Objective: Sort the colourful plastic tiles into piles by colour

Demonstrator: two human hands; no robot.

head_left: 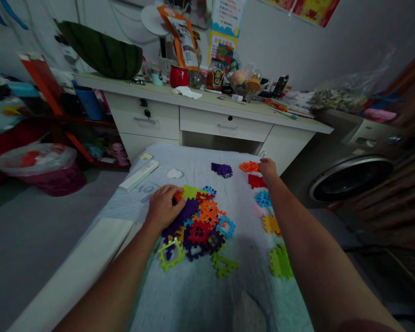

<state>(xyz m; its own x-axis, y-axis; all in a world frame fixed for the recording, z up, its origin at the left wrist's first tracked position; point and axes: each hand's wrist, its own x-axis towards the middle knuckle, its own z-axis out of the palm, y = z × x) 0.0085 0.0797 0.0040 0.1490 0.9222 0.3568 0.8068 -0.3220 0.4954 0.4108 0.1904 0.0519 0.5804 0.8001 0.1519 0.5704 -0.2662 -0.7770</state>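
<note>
On pale cloth [193, 157], the left hand [164, 207] curves over a heap of coloured pieces [198, 228]. The right hand [268, 168] is beside orange pieces [249, 166]; neither grip is clear.

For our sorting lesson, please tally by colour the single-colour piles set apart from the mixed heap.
Purple pile: 1
Orange pile: 1
Red pile: 1
Blue pile: 1
Yellow pile: 1
Green pile: 1
Total: 6

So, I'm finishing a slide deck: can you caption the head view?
Left hand at a mixed-color pile of notched pieces, right hand beside a separate orange group.
</note>
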